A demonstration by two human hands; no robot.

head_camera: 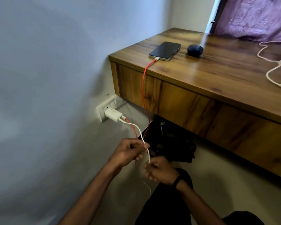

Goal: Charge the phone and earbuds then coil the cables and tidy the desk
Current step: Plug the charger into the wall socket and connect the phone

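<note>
The desk [217, 73] carries the phone [165, 50] at its far left corner, fed by a red cable [143, 88] from the wall charger [113, 114]; the earbuds case [195, 49] sits just right, unplugged. Below, the left hand [128, 151] and right hand [159, 170] both pinch the white cable [140, 133], likely readying it for the case.

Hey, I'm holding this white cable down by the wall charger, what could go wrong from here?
1. Both hands, left and right, grip the white cable close to the charger; a tug could loosen it from the wall socket.
2. The red cable passes by your hands; snagging it could drag the phone toward the desk edge.
</note>
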